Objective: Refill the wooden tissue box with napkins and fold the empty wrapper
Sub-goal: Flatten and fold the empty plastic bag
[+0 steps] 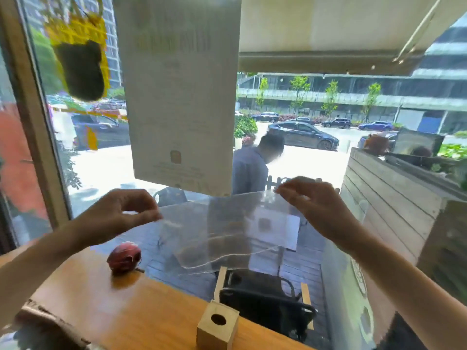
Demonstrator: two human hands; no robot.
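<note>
I hold the empty clear plastic wrapper (225,231) stretched flat in the air in front of the window. My left hand (121,210) pinches its upper left corner between thumb and fingers. My right hand (313,205) pinches its upper right corner, slightly higher. A white label with a small square logo shows through the wrapper near its right side. The wooden tissue box (217,327), a small cube with a round hole in its top, stands on the wooden counter (101,299) below the wrapper. No napkins are in view.
A dark red round ornament (124,257) sits on the counter at the left. A brown cardboard edge (45,322) lies at the counter's lower left. A paper notice (179,97) hangs on the window pane. Outside are a black chair (265,299), a person and parked cars.
</note>
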